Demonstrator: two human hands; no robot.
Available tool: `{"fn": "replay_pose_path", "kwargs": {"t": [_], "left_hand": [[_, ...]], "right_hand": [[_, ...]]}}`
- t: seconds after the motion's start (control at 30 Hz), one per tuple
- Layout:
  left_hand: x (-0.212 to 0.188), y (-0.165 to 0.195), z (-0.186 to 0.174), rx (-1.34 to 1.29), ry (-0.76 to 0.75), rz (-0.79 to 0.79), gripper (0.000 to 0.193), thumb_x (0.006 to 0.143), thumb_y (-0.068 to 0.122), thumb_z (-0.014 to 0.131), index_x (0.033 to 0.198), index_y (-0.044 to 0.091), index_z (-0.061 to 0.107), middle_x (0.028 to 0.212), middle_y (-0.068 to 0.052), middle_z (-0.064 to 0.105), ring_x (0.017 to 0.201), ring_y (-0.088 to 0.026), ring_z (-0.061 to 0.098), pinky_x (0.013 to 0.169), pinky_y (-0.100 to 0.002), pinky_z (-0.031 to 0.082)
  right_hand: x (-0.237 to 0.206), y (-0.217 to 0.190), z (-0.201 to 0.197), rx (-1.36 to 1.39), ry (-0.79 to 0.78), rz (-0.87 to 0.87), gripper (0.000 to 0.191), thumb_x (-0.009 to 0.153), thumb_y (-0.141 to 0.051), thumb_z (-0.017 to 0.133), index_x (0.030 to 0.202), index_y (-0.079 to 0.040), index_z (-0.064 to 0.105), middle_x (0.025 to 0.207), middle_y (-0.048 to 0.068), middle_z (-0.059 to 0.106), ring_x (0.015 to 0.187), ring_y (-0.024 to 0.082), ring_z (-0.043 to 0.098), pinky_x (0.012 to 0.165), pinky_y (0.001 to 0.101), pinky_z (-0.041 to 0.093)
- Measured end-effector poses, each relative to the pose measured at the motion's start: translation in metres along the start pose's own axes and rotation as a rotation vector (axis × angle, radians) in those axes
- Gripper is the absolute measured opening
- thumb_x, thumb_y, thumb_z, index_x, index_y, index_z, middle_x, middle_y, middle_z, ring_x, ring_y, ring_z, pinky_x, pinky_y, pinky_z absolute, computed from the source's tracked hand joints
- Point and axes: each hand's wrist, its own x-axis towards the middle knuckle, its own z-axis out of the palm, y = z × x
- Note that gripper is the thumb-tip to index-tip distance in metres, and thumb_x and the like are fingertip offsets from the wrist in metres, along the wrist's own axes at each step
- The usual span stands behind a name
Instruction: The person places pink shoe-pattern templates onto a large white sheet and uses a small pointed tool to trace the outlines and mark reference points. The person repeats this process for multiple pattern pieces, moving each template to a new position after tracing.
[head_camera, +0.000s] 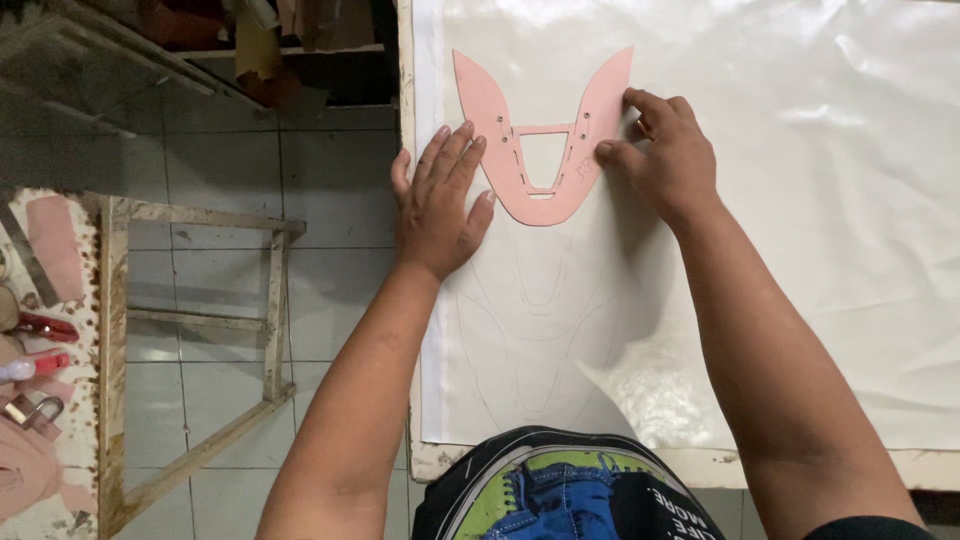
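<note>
A pink U-shaped pattern template with two pointed wings lies flat on a glossy white sheet spread over a worktable. My left hand presses flat on the template's left wing, fingers spread. My right hand rests against the right wing's outer edge, its fingers curled; whether they pinch a small marking tool I cannot tell. Faint traced outlines of the same shape show on the sheet below the template.
The table's worn edge runs along the left and front. To the left is a tiled floor with a wooden frame and a stained side bench carrying pink scraps and red-handled tools.
</note>
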Motion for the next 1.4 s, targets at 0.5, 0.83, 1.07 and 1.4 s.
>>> {"fn": "replay_pose_path", "kwargs": {"t": [0.5, 0.83, 1.07, 1.4], "left_hand": [[0.020, -0.015, -0.017, -0.054, -0.013, 0.022, 0.066, 0.094, 0.044, 0.069, 0.151, 0.015, 0.052, 0.162, -0.002, 0.042, 0.150, -0.025, 0.032, 0.122, -0.052, 0.016], [0.023, -0.013, -0.016, -0.026, -0.072, -0.024, 0.066, 0.093, 0.047, 0.066, 0.151, 0.018, 0.051, 0.163, 0.000, 0.039, 0.155, -0.025, 0.020, 0.123, -0.062, 0.006], [0.025, -0.013, -0.015, -0.028, -0.088, -0.034, 0.067, 0.094, 0.044, 0.066, 0.153, 0.019, 0.048, 0.164, 0.000, 0.037, 0.155, -0.025, 0.019, 0.124, -0.061, 0.006], [0.025, -0.011, -0.016, -0.039, -0.076, -0.038, 0.068, 0.092, 0.043, 0.068, 0.152, 0.019, 0.050, 0.164, 0.002, 0.037, 0.155, -0.025, 0.021, 0.124, -0.060, 0.010]], "right_hand": [[0.002, -0.002, -0.003, -0.010, -0.024, 0.003, 0.066, 0.085, -0.034, 0.086, 0.144, -0.019, 0.060, 0.123, 0.005, 0.061, 0.115, 0.023, 0.062, 0.095, 0.0402, 0.051], [0.000, -0.012, -0.005, -0.039, -0.057, 0.094, 0.068, 0.084, -0.035, 0.084, 0.146, -0.021, 0.057, 0.125, 0.004, 0.060, 0.113, 0.023, 0.062, 0.095, 0.0395, 0.051], [-0.001, -0.007, -0.007, -0.009, -0.059, 0.040, 0.056, 0.094, -0.029, 0.075, 0.147, -0.019, 0.057, 0.128, 0.006, 0.059, 0.117, 0.022, 0.062, 0.098, 0.0393, 0.051], [-0.002, -0.005, -0.007, -0.033, -0.059, 0.023, 0.062, 0.093, -0.030, 0.074, 0.152, -0.025, 0.053, 0.126, 0.005, 0.058, 0.112, 0.023, 0.063, 0.095, 0.0392, 0.051]]}}
